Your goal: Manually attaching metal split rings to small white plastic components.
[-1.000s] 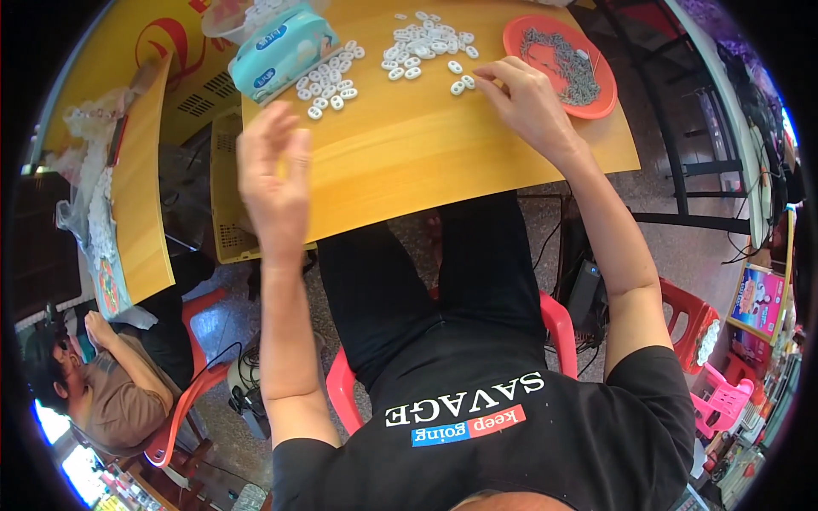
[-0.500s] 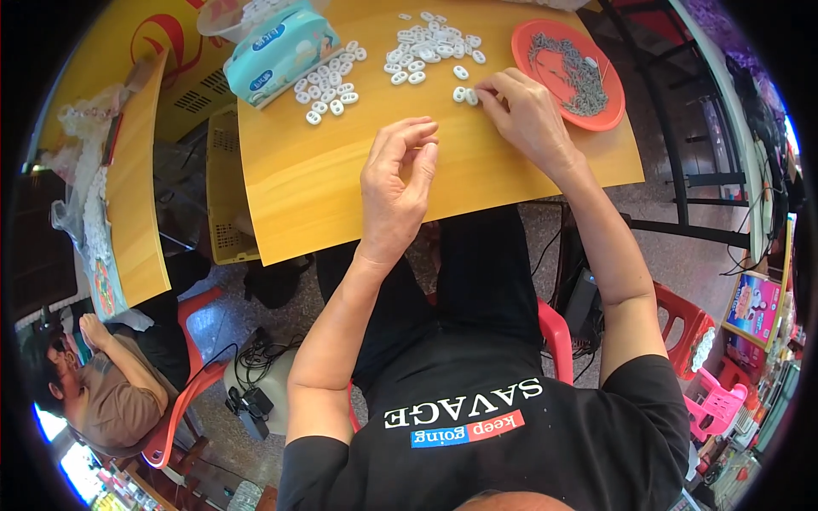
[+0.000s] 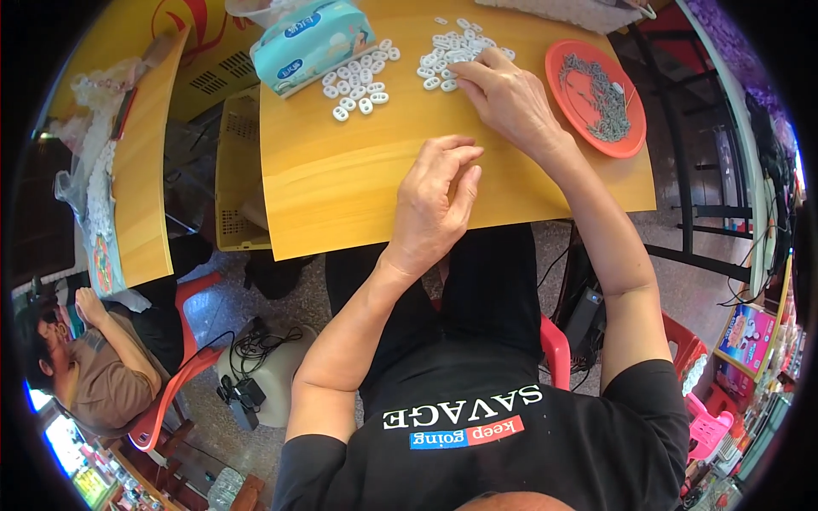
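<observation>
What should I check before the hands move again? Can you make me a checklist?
1. Left hand free: ok. It is over the table, and no piece shows in it.
2. Right hand free: cannot tell. Its fingertips are at the pile of white pieces and could hide one.
3. Two white groups apart: ok. Bare wood shows between that pile and the smaller group by the tissue pack.
4. Red dish fully on the table: not ok. Its right side seems to stick out past the edge.
5. Grey bits inside the dish: ok, as far as shows.
</observation>
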Motion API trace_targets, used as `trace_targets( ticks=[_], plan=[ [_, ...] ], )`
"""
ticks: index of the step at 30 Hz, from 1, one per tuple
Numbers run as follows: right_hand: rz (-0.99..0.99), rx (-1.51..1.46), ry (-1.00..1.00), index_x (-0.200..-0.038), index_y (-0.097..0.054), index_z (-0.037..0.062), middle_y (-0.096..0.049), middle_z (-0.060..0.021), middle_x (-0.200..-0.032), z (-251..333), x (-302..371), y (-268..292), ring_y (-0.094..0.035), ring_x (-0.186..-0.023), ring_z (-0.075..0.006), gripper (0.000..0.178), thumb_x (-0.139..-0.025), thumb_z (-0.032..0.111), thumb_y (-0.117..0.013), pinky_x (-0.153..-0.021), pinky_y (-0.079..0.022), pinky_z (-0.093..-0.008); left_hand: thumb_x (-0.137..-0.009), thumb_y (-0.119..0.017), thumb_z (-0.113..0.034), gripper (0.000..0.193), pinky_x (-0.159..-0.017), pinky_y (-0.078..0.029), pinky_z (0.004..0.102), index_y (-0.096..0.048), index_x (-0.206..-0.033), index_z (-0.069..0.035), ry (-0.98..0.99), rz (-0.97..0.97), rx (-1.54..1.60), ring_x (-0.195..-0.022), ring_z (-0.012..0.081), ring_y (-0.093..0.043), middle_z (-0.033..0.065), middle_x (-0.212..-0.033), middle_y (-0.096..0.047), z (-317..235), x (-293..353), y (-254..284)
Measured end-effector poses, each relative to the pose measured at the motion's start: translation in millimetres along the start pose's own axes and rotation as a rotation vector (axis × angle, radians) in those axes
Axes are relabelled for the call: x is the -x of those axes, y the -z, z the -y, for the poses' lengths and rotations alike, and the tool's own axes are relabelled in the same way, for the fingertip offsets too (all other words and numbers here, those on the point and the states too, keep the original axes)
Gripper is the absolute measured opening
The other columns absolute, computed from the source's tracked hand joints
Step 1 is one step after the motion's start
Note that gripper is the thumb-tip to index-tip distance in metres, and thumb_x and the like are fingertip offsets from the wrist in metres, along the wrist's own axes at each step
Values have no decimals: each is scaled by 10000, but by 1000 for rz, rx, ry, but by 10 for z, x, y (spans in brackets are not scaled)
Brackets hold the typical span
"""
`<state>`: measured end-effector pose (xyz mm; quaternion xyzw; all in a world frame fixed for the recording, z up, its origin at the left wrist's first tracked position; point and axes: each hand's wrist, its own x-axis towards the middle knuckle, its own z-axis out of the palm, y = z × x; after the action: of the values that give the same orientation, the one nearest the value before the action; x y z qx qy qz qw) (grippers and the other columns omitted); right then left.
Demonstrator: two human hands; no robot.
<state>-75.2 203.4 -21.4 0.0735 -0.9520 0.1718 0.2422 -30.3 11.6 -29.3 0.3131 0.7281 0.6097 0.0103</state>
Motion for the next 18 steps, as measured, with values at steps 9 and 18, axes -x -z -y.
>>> trace_targets(
  ticks=[9, 18],
  plan=[
    [184, -76, 82, -995, -710, 112, -624, -90, -962, 92, -59, 133, -658, -802, -315, 156, -894, 215, -649, -683, -530, -426, -878, -620, 29, 174, -733, -556, 347, -631, -1052, 18, -50, -39, -4, -864, 279, -669, 157, -1103, -611, 7, -14, 13],
    [98, 77, 67, -1068, -699, 126, -632, -91, -1081, 3, -408, -148, -667, -881, -314, 201, -887, 194, -645, -736, -527, -450, -883, -625, 35, 165, -808, -525, 338, -644, -1045, 9, 14, -31, 48, -969, 268, -645, 140, -1105, -631, -3, -15, 8]
  ],
)
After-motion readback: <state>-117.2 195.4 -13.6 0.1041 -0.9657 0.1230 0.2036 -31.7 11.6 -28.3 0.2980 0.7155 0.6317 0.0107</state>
